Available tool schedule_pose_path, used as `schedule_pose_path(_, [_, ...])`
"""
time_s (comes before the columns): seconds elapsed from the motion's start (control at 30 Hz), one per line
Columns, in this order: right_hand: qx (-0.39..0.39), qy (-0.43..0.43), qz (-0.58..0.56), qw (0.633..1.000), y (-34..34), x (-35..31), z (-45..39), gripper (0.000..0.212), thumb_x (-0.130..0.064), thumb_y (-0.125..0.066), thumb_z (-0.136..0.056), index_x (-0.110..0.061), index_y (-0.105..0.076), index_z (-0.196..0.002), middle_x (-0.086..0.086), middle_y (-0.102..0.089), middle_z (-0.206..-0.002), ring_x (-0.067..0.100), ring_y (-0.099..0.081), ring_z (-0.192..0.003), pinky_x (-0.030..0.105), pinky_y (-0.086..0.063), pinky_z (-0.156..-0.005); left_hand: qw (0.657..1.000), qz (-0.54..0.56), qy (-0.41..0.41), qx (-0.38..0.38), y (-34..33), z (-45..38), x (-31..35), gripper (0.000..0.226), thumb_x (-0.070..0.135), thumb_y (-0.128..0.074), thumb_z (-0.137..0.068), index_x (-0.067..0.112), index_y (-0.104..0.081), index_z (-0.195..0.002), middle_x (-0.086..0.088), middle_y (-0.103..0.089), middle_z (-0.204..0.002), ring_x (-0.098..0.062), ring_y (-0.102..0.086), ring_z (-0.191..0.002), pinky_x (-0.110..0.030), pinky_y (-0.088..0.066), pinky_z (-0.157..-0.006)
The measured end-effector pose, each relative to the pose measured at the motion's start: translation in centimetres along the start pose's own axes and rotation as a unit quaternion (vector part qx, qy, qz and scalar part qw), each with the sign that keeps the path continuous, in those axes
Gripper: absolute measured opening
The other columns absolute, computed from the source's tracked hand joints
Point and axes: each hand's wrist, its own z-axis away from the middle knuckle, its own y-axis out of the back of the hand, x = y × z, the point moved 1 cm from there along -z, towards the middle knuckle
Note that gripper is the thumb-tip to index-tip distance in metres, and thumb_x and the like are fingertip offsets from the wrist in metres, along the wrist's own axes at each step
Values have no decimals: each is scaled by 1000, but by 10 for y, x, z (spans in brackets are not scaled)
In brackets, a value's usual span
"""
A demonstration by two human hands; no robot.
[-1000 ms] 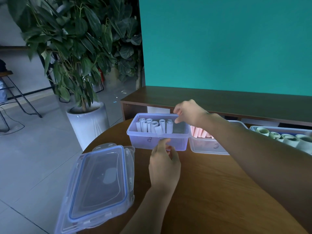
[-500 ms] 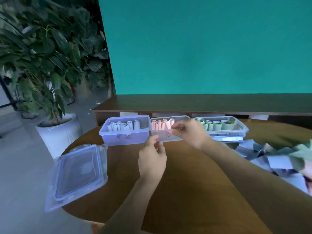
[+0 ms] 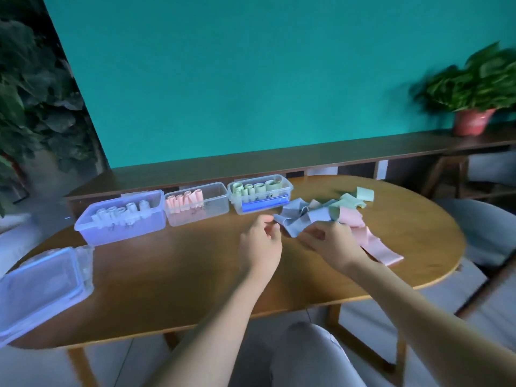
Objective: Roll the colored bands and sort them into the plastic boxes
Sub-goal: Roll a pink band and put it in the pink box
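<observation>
Three plastic boxes stand in a row at the back of the table. The left box (image 3: 122, 233) holds white rolls, the middle box (image 3: 213, 209) pink rolls, the right box (image 3: 290, 191) green rolls. To their right lies a loose pile of bands: blue-grey (image 3: 294, 217), green (image 3: 349, 203) and pink (image 3: 374, 243). My left hand (image 3: 261, 244) hovers by the blue-grey band's near edge, fingers loosely curled and empty. My right hand (image 3: 332, 244) is at the pile with curled fingers. Whether it grips a band is hidden.
A clear box lid (image 3: 42, 283) lies at the wooden table's (image 3: 181, 275) front left edge. A low shelf runs behind the table, with a potted plant (image 3: 472, 121) at its right end. A grey chair (image 3: 485, 230) stands to the right.
My view has swung right, from the boxes to the band pile. Both hands left the boxes and moved right to the loose bands.
</observation>
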Motion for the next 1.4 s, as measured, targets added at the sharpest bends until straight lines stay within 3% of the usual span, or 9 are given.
schedule_pose_path(0.1, [19, -40, 42, 998, 23, 29, 14, 18, -29, -69, -94, -14, -74, -86, -14, -56, -68, 3, -49, -63, 11, -33, -57, 999, 18, -10, -48, -31, 8, 21, 21, 31, -61, -97, 26, -66, -116, 6, -73, -108, -19, -66, -101, -25, -47, -78])
schedule_pose_path(0.23, [31, -85, 67, 994, 49, 69, 27, 18, -35, -64, -97, -24, -74, -106, -4, -71, -100, 14, -61, -84, 29, -51, -76, 992, 22, -34, -123, -67, 19, 45, 25, 34, -61, -97, 26, -65, -120, 8, -71, -112, -12, -65, -98, -21, -43, -71])
schedule_pose_path(0.37, [51, -117, 128, 984, 70, 103, 33, 32, -48, -62, -95, -25, -72, -115, 1, -63, -119, 21, -57, -105, 35, -53, -86, 983, 22, -84, -159, -97, 24, 66, 24, 34, -63, -96, 27, -65, -119, 10, -68, -113, -12, -65, -103, -24, -48, -77])
schedule_pose_path(0.5, [12, -145, 111, 983, 80, 124, 28, 33, -45, -59, -98, -25, -67, -123, -1, -61, -116, 13, -59, -95, 19, -50, -74, 986, -10, -121, -117, -123, 11, 82, 21, 34, -63, -95, 30, -68, -116, 5, -69, -114, -18, -62, -105, -30, -54, -79])
schedule_pose_path(0.67, [-25, -134, 61, 989, 82, 139, 16, 28, -40, -66, -95, -28, -67, -120, -7, -67, -109, 5, -62, -89, 16, -53, -73, 984, -79, -127, -93, -150, -14, 87, 29, 38, -64, -92, 31, -69, -120, 1, -73, -109, -25, -62, -105, -40, -49, -91])
schedule_pose_path(0.77, [-45, -130, 56, 989, 83, 143, 9, 26, -37, -70, -93, -28, -69, -118, -9, -68, -105, 5, -62, -88, 17, -53, -72, 987, -93, -93, -93, -163, -24, 89, 28, 36, -62, -92, 35, -68, -120, 0, -70, -111, -26, -58, -106, -37, -44, -84])
schedule_pose_path(0.93, [-61, -131, 51, 988, 84, 145, 2, 24, -34, -72, -91, -26, -72, -114, -8, -69, -106, 7, -61, -91, 20, -51, -74, 991, -88, -34, -90, -174, -35, 96, 17, 34, -62, -93, 37, -69, -108, 3, -71, -104, -25, -57, -103, -37, -37, -84])
schedule_pose_path(1.13, [-71, -129, 57, 987, 86, 145, -1, 27, -28, -68, -94, -23, -70, -121, -4, -69, -112, 10, -61, -94, 15, -47, -68, 992, -88, -19, -86, -170, -40, 103, 12, 23, -65, -94, 32, -65, -85, 6, -66, -93, -21, -42, -87, -39, -49, -84])
schedule_pose_path(1.4, [35, -110, 26, 993, 96, 126, -14, 26, -11, -63, -97, -20, -70, -121, -3, -71, -115, 15, -66, -99, 21, -53, -78, 990, 116, -7, -85, -134, -52, 112, 17, 21, -80, -83, 27, -66, -77, 13, -68, -76, -13, -65, -78, -26, -50, -68])
